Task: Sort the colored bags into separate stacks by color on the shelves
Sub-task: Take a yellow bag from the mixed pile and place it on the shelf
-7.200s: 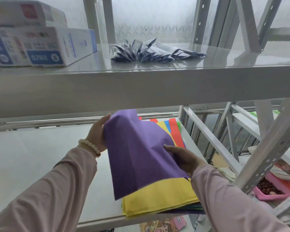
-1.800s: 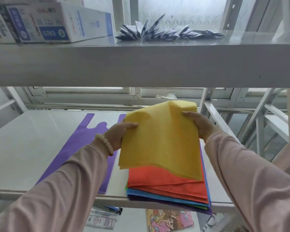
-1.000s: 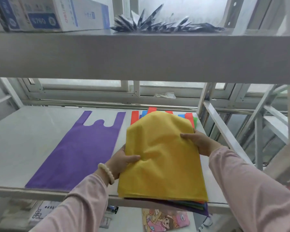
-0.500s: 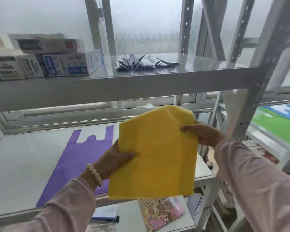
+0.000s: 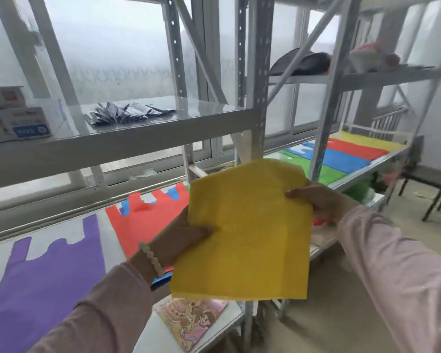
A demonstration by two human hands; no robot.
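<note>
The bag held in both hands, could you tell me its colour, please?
Yellow bag, head view.

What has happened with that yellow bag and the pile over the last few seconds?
The yellow bag has been lifted off the mixed pile and carried up and rightward, toward the next shelf. An orange bag now tops that pile. Before that, the purple bag was taken off and laid flat to the pile's left. The left hand and right hand keep gripping the yellow bag's sides.
</note>
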